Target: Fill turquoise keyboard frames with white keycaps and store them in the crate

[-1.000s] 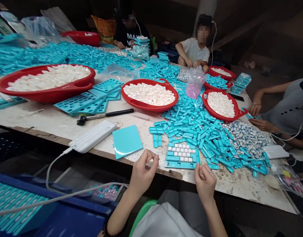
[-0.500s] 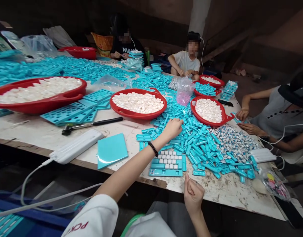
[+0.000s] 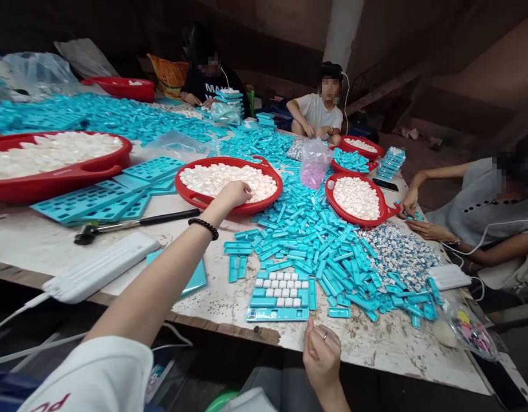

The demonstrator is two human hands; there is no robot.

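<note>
My left hand [image 3: 235, 194], a dark beaded bracelet on its wrist, is over the white keycaps [image 3: 212, 176] in the middle red basin [image 3: 185, 197]. Its fingers are bent down and closed; whether a keycap is between them is hidden. Close to the table's front edge is my right hand [image 3: 323, 350], curled into a fist with a ring on one finger. Anything inside that fist is out of sight. Just beyond it lies a small turquoise toy keyboard [image 3: 270, 315], partly filled with rows of white keycaps. Loose turquoise bar pieces [image 3: 328, 252] are heaped behind and to its right.
More red basins stand left [image 3: 105, 166] and right [image 3: 386, 214]. A black-handled hammer [image 3: 169, 217], a white power bank [image 3: 103, 268] and turquoise panels [image 3: 86, 197] lie on the left. Small printed pieces [image 3: 397, 249] are piled at right. Three co-workers sit around the table.
My left hand has moved left from the turquoise pile to the middle basin of white keycaps. My right hand stays closed by the keyboard. The view has shifted slightly.
</note>
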